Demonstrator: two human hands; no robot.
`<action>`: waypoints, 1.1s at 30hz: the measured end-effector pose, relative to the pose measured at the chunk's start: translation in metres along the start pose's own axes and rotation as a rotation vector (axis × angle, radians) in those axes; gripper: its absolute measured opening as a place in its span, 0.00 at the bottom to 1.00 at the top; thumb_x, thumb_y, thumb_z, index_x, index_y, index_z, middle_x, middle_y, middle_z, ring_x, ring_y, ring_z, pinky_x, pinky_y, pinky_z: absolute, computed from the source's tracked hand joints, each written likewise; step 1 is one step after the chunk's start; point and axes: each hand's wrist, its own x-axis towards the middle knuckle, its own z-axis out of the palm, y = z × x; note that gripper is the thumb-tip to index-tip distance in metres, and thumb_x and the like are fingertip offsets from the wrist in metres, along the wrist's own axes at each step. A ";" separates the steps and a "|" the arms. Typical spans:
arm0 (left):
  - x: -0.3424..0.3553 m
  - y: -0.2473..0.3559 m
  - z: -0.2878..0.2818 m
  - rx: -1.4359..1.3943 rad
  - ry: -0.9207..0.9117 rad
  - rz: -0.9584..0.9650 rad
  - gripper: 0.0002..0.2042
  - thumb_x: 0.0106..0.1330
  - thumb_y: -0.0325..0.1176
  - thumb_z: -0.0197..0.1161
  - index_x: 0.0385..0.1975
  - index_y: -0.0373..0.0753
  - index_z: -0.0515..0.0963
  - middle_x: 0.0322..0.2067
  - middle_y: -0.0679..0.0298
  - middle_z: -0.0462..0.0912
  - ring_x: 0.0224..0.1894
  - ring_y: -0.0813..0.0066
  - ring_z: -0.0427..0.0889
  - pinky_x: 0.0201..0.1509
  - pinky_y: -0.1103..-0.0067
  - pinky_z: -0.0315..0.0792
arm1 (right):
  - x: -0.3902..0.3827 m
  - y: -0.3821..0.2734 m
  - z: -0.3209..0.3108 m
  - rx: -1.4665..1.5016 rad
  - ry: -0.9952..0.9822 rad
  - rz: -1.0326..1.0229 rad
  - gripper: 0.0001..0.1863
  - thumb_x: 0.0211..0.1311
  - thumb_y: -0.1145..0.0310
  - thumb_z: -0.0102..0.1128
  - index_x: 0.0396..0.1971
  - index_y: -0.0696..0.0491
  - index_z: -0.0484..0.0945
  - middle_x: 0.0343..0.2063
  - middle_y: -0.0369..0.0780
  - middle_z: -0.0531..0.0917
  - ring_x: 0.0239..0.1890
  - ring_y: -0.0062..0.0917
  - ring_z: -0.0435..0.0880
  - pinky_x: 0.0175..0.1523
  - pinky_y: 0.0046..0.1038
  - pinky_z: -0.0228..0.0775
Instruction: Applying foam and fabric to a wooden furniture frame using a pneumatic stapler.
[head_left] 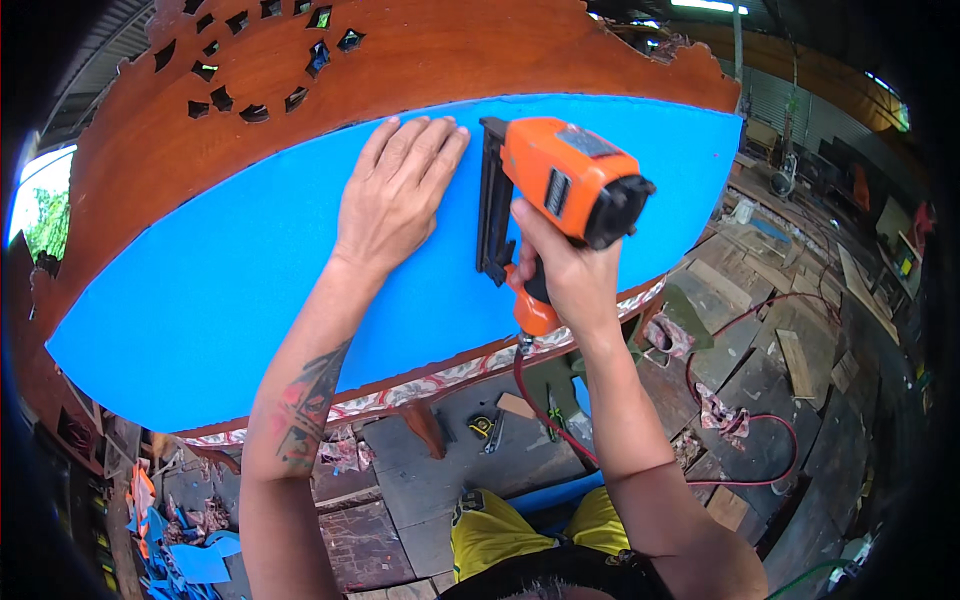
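A bright blue padded sheet [260, 260] lies over the back of a carved brown wooden sofa frame [400, 60]. Flat near the sheet's upper edge rests my left hand [400, 185], fingers stretched out and pressing on it. My right hand [575, 270] is wrapped round the grip of an orange and black pneumatic staple gun [570, 170]. The gun's long black magazine points toward the upper edge of the blue sheet, just right of my left fingertips. Whether its nose touches the sheet I cannot tell. A red air hose [520, 375] runs down from the gun's handle.
Below the sheet shows a floral fabric strip [440, 383] and a wooden leg [424, 430]. On the floor lie a tape measure [481, 427], pliers [553, 415], wood offcuts [795, 362], and the looping hose. Blue and orange scraps [195, 560] pile at lower left.
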 end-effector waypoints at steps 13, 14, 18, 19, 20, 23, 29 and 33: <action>-0.011 0.008 0.017 -0.038 -0.068 -0.037 0.27 0.61 0.30 0.58 0.64 0.41 0.73 0.63 0.68 0.72 0.67 0.72 0.67 0.77 0.65 0.53 | 0.017 0.013 0.023 -0.154 0.040 -0.059 0.08 0.63 0.74 0.69 0.39 0.60 0.81 0.18 0.33 0.80 0.17 0.14 0.77 0.21 0.22 0.67; -0.011 0.008 0.017 -0.053 -0.060 -0.037 0.27 0.61 0.30 0.58 0.64 0.41 0.74 0.63 0.68 0.72 0.67 0.72 0.67 0.77 0.65 0.53 | 0.017 0.014 0.023 -0.155 0.038 -0.066 0.08 0.63 0.74 0.69 0.39 0.60 0.81 0.18 0.33 0.80 0.17 0.14 0.77 0.21 0.22 0.67; -0.010 0.008 0.017 -0.048 -0.057 -0.036 0.26 0.62 0.30 0.58 0.63 0.40 0.74 0.62 0.67 0.73 0.67 0.71 0.67 0.77 0.66 0.54 | 0.019 0.015 0.026 -0.165 0.059 -0.038 0.08 0.63 0.73 0.69 0.39 0.60 0.82 0.18 0.33 0.80 0.16 0.14 0.77 0.21 0.22 0.67; -0.010 0.009 0.016 -0.062 -0.064 -0.051 0.25 0.62 0.29 0.59 0.63 0.40 0.75 0.63 0.67 0.73 0.66 0.70 0.68 0.76 0.66 0.56 | 0.019 0.015 0.026 -0.176 0.066 -0.016 0.08 0.63 0.73 0.69 0.38 0.60 0.82 0.18 0.33 0.80 0.16 0.14 0.77 0.21 0.22 0.68; -0.009 0.009 0.015 -0.076 -0.074 -0.063 0.24 0.63 0.28 0.61 0.62 0.40 0.75 0.63 0.67 0.73 0.66 0.69 0.69 0.76 0.65 0.57 | 0.020 0.015 0.026 -0.170 0.063 -0.028 0.08 0.63 0.73 0.69 0.38 0.60 0.82 0.18 0.33 0.80 0.16 0.14 0.77 0.21 0.22 0.68; -0.008 0.009 0.014 -0.110 -0.076 -0.078 0.24 0.63 0.28 0.62 0.61 0.40 0.76 0.63 0.67 0.74 0.66 0.69 0.69 0.75 0.66 0.58 | 0.021 0.015 0.027 -0.229 0.062 -0.028 0.08 0.63 0.72 0.69 0.38 0.59 0.82 0.18 0.33 0.81 0.17 0.15 0.78 0.22 0.22 0.68; -0.010 0.009 0.016 -0.094 -0.083 -0.072 0.23 0.64 0.29 0.62 0.62 0.40 0.76 0.63 0.67 0.73 0.67 0.69 0.68 0.75 0.66 0.58 | 0.023 0.017 0.025 -0.296 0.063 -0.059 0.09 0.61 0.73 0.70 0.38 0.60 0.82 0.20 0.34 0.82 0.19 0.18 0.81 0.25 0.24 0.70; -0.011 0.006 0.018 -0.106 -0.057 -0.063 0.23 0.63 0.28 0.63 0.60 0.39 0.77 0.62 0.65 0.74 0.66 0.66 0.69 0.75 0.65 0.59 | 0.014 0.015 0.025 -0.379 0.037 -0.040 0.11 0.59 0.74 0.71 0.40 0.60 0.82 0.27 0.38 0.85 0.26 0.21 0.84 0.33 0.27 0.74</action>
